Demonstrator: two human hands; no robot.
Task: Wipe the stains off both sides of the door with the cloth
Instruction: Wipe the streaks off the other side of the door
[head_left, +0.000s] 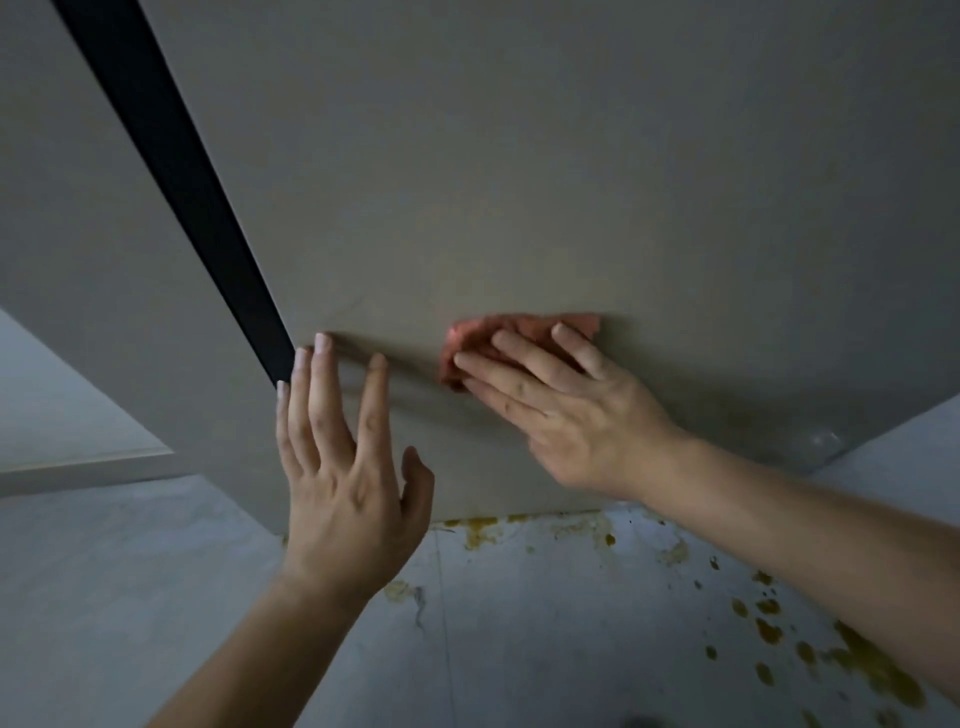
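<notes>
Right hand (561, 410), grip spread flat, presses the cloth (483, 338) against the door (519, 182) to scrub; left hand (343, 467), fingers straight, seemingly steadies the door near its dark edge (208, 208).

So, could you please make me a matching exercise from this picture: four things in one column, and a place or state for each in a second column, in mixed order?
Things
1. left hand
2. right hand
3. cloth
4. floor

Places and states
a. pink, pressed against the door
b. spattered with yellow stains
c. lies flat on the cloth
d. fingers straight, holds nothing, near the door's dark edge

Pairs: 1-d, 2-c, 3-a, 4-b
</notes>
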